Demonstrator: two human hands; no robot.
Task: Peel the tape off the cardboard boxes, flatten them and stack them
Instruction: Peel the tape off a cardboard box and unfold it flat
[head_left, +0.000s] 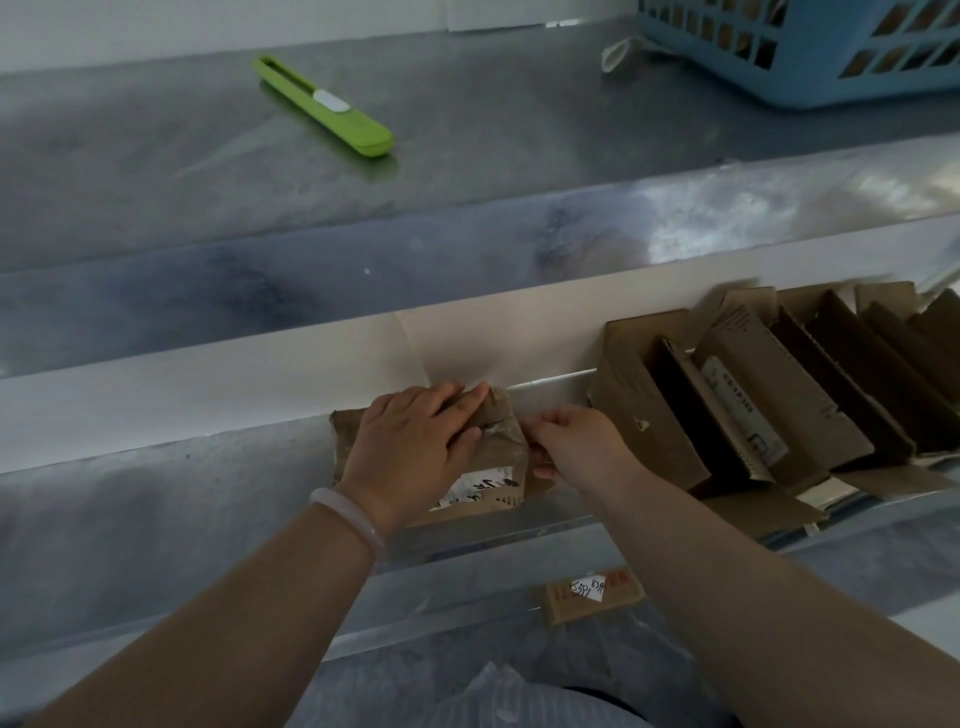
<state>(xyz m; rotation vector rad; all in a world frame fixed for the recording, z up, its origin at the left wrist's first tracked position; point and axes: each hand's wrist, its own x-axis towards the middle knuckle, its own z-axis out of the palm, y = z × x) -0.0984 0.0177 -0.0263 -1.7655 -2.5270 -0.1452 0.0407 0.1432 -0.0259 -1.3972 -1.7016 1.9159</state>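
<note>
One green cutter (324, 106) is laid on the metal table (156, 182), at the far left and well apart from the hands. One white bracelet (348, 517) is worn on the left wrist. The left hand (410, 447) is laid flat on one box (498, 457), with its fingers straight and pressed on the top. The box is located on the table's near ledge, between the two hands. Its right edge is pinched by the curled fingers of the right hand (576, 441); glossy tape (498, 427) is visible there. Further right, flattened boxes (753, 395) are leaned in one row; their count cannot be told. One blue basket (810, 47) is placed at the top right.
</note>
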